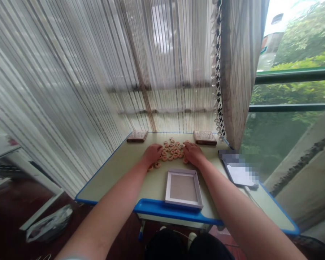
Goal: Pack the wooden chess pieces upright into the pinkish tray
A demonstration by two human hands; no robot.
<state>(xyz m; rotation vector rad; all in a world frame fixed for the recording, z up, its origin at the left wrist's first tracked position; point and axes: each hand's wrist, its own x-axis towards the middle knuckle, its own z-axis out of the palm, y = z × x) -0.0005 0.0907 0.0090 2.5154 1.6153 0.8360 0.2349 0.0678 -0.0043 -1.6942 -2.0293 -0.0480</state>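
A heap of round wooden game pieces (172,148) with red and dark markings lies on a pale desk (119,169) edged in blue. My left hand (152,153) rests palm down on the left side of the heap, fingers flat over several pieces. My right hand (192,152) lies on the right side in the same way, fingers stretched toward the pieces. Both hands cup the pile between them. An empty shallow white box tray (183,188) sits on the desk just in front of the hands, near the front edge.
Two flat wooden box halves lie at the desk's back, one left (137,136) and one right (204,137). A dark flat device with white paper (239,169) sits at the right. Striped curtains (97,72) hang behind; a window (295,90) is at right.
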